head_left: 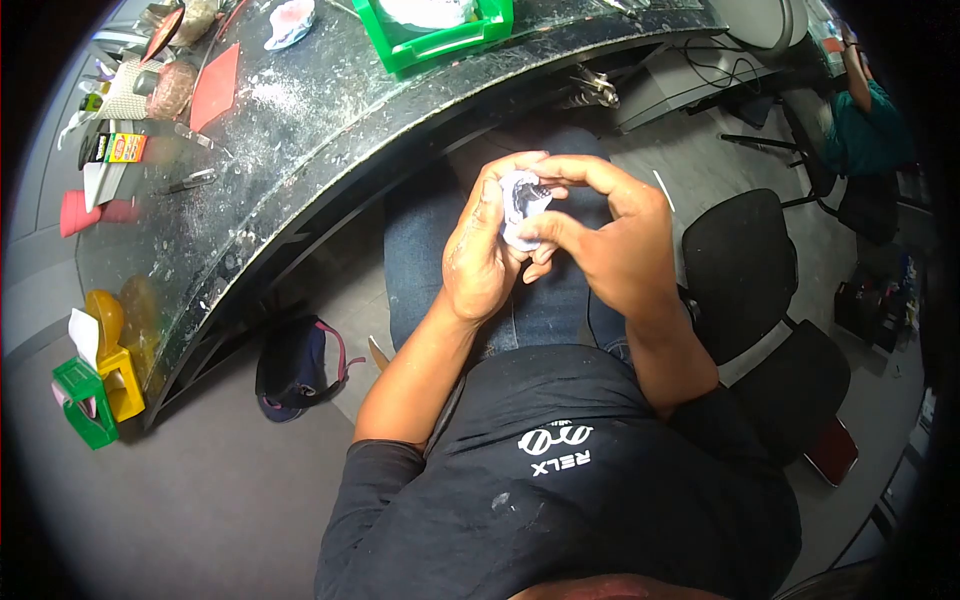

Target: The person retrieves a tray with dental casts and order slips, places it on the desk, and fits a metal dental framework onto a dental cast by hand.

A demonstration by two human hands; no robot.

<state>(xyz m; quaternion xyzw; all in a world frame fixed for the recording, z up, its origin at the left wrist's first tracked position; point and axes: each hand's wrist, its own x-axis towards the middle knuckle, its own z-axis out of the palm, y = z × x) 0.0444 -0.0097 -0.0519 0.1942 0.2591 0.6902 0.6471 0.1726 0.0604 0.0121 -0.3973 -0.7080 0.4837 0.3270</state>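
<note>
A small whitish-purple moulded piece [516, 235] with a dark, shiny hollow is held above my lap. My left hand [478, 250] is wrapped round its left side, with white residue on the fingers and palm. My right hand [620, 230] grips the piece from the right, its thumb on the lower rim and its index finger reaching over the top. The fingers behind the piece are partly hidden.
A dark, powder-stained table [330, 90] curves ahead and left, bearing a green bin [430, 50], a red sheet [215, 88] and a white-purple lump [290, 22]. Black chairs [740, 270] stand right. A bag [290, 370] lies below the table. A person in green [870, 130] is at far right.
</note>
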